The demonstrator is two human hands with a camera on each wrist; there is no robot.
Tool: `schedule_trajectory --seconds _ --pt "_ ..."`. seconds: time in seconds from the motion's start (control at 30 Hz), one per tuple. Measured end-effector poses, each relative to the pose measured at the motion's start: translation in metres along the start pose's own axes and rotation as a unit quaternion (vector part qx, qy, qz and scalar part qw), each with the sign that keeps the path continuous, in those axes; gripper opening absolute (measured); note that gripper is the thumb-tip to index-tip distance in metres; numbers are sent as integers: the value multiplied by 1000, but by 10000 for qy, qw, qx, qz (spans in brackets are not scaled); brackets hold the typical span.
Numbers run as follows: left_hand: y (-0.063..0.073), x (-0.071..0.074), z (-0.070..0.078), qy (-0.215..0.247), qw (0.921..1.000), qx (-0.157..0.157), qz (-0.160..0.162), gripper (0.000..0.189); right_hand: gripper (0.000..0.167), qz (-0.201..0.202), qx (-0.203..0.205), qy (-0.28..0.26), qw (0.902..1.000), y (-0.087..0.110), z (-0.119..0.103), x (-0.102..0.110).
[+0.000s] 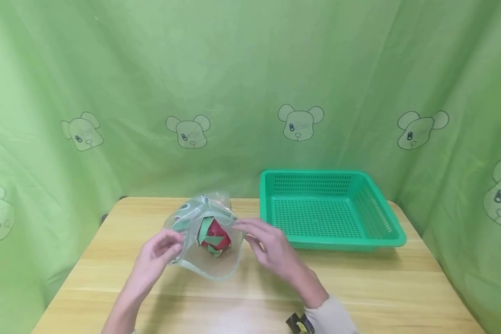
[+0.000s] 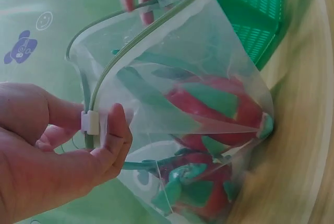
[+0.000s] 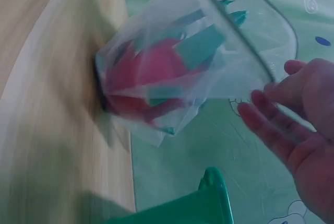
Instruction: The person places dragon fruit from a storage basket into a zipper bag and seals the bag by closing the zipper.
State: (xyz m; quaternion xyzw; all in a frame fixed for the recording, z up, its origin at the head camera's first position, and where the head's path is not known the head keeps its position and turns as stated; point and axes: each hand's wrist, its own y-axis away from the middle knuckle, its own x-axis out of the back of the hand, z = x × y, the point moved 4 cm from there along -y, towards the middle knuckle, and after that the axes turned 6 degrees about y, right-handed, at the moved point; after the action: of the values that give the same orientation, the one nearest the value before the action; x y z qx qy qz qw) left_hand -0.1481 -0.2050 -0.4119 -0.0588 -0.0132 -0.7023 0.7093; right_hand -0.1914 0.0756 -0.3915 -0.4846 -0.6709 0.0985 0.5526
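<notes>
A clear slider zip bag (image 1: 213, 268) stands on the table with its mouth open toward me. Inside lies red dragon fruit (image 1: 220, 235) with green leaf-like scales; through the film in the left wrist view, two red-and-green shapes show. My left hand (image 1: 153, 256) pinches the left edge of the bag's mouth, with the white slider (image 2: 90, 122) between thumb and fingers. At the opposite edge, my right hand (image 1: 275, 248) pinches the rim between thumb and forefinger, its other fingers loosely extended in the right wrist view.
A green perforated plastic basket (image 1: 388, 242) stands at the back right of the wooden table (image 1: 359, 287), just beyond my right hand. A green curtain (image 1: 242, 55) with printed bear heads hangs behind and at both sides. Something black (image 1: 300, 323) is at my right cuff.
</notes>
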Motion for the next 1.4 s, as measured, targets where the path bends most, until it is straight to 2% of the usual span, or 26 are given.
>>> schedule_trajectory --seconds 0.1,0.23,0.3,0.5,0.57,0.67,0.77,0.83,1.07,1.13,1.27,1.37,1.4 --pt "2 3 1 -70 9998 -53 -179 31 29 235 335 249 9989 0 1 1" --pt "5 6 4 -206 9971 -308 -662 55 20 393 349 251 9983 0 5 6" --pt "7 6 6 -420 9943 -570 -794 61 19 471 322 244 9981 -1 7 9" --pt "14 2 11 -997 9852 -1154 -786 59 15 605 237 365 9972 -4 13 14" --pt "15 1 13 -1198 9812 -1360 -660 53 15 670 239 392 9967 -5 15 15" --pt "14 2 17 -1548 9725 -1733 -146 38 15 730 243 360 9964 -6 17 18" --pt "12 7 23 -1613 9641 -2057 470 32 16 744 246 307 9965 -8 18 21" --pt "11 11 28 -1522 9596 -2250 734 31 18 789 248 308 9961 -11 18 25" --pt "3 23 51 -1225 9531 -2573 1019 25 19 1032 214 492 9932 -26 19 41" --pt "0 27 60 -1259 9479 -2699 1129 21 19 1131 253 518 9919 -33 18 45" --pt "-10 34 79 -1623 9313 -2928 1434 12 15 1324 243 468 9898 -47 15 56" --pt "-18 38 92 -1688 9342 -2745 1528 10 12 1378 121 252 9901 -56 15 65" --pt "-21 39 95 -1630 9387 -2635 1511 10 12 1392 80 182 9901 -59 14 68"
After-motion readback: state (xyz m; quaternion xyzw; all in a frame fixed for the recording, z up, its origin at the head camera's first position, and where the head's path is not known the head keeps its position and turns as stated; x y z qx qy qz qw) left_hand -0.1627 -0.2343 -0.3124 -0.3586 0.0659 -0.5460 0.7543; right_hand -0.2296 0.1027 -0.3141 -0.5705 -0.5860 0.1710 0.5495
